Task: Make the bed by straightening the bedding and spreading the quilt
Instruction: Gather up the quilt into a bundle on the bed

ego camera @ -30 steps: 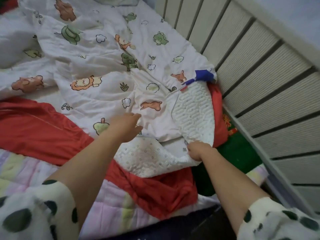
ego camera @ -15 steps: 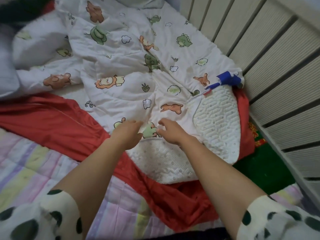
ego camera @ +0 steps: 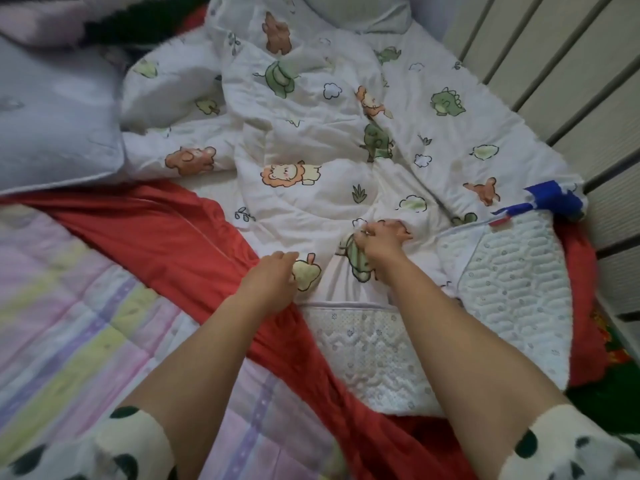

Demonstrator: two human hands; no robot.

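A white quilt (ego camera: 311,140) printed with cartoon animals lies crumpled across the bed, its near corners folded back to show a white textured underside (ego camera: 512,285). My right hand (ego camera: 381,244) grips a bunched fold of the quilt near its lower middle. My left hand (ego camera: 273,278) rests at the quilt's lower edge beside a printed apple, fingers curled onto the fabric where it meets a red sheet (ego camera: 166,230). Under the red sheet lies a pastel striped blanket (ego camera: 76,327).
A pale pillow (ego camera: 52,126) sits at the left, another white pillow (ego camera: 360,12) at the top. A slatted white bed rail (ego camera: 568,74) runs along the right side. Green fabric (ego camera: 613,396) shows at the lower right.
My right hand has left the quilt's folded-back corner, moved up and left onto the printed side and bunched the fabric. My left hand stays at the lower edge. The view shifted left.
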